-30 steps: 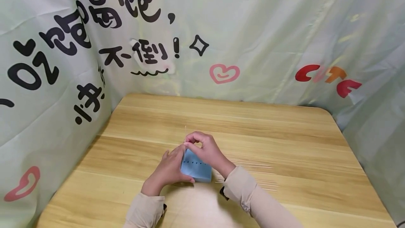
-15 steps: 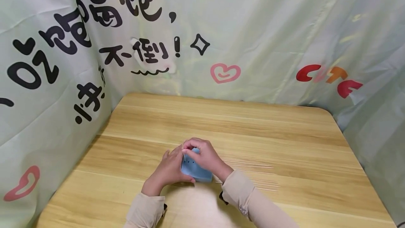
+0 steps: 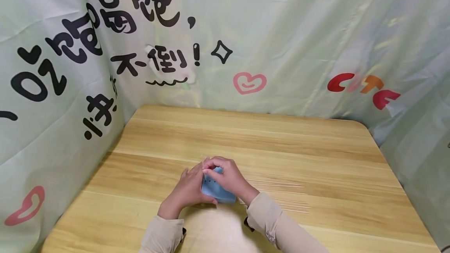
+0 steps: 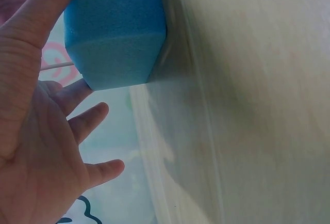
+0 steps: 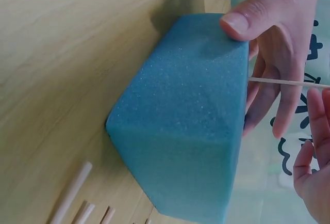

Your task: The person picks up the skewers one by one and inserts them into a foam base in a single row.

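Observation:
A blue foam block (image 3: 222, 195) with a row of small dark holes across its top sits on the table. My left hand (image 3: 190, 188) holds it at the left, thumb on the near side and fingers spread behind. My right hand (image 3: 226, 175) pinches a thin wooden stick (image 5: 273, 81) between thumb and fingertips above the block's left end. In the right wrist view the stick meets the block's top face, close to the left thumb (image 5: 242, 22). How deep its tip goes is hidden.
Several thin wooden sticks (image 3: 293, 194) lie side by side on the wooden table (image 3: 309, 143), right of the block and partly behind the right forearm. Printed cloth (image 3: 281, 42) hangs along the table's back and sides.
The right hand has come down towards the block with the stick, and less of the stick shows above the fingers. The left hand and block have stayed in place.

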The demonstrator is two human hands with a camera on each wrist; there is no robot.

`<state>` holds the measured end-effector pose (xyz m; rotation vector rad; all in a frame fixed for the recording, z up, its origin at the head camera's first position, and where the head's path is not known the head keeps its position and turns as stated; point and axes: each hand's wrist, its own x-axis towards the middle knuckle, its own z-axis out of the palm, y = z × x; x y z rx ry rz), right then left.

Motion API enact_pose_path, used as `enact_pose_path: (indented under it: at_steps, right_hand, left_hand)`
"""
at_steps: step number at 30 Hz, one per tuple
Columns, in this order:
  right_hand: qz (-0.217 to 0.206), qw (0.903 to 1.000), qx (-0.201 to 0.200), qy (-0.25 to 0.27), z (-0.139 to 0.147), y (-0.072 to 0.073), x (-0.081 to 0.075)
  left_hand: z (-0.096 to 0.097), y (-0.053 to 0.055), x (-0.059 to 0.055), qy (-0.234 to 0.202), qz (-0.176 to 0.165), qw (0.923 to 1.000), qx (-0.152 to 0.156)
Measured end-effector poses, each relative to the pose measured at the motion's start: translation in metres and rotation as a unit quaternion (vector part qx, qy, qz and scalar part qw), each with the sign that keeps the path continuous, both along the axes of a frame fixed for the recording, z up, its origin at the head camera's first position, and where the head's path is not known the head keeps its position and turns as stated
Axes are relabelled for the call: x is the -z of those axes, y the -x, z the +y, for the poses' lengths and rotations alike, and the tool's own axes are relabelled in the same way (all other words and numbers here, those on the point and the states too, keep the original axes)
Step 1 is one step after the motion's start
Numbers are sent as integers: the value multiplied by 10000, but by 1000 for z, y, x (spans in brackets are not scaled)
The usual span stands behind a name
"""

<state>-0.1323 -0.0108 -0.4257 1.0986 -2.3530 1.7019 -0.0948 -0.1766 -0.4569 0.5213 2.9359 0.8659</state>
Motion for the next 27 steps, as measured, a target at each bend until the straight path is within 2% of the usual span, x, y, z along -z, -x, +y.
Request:
enact_pose_path:
  at_steps: [6,12,20,27]
  right_hand:
    - [-240,9996,92,143,11,1,-3]
    - [-293,9987,402,90,34,5,-3]
    - [-272,9935,1107,-39,86,11,-2]
    - [-420,9838,1726,-255,135,11,7]
  left_hand:
    - [2,1,2,117,-72,9999,-76]
    - [3,0,2,160,-157,9994,-246]
    - [4,1,2,209,-181,9991,-333]
    - [2,1,5,246,-220,9990,-288]
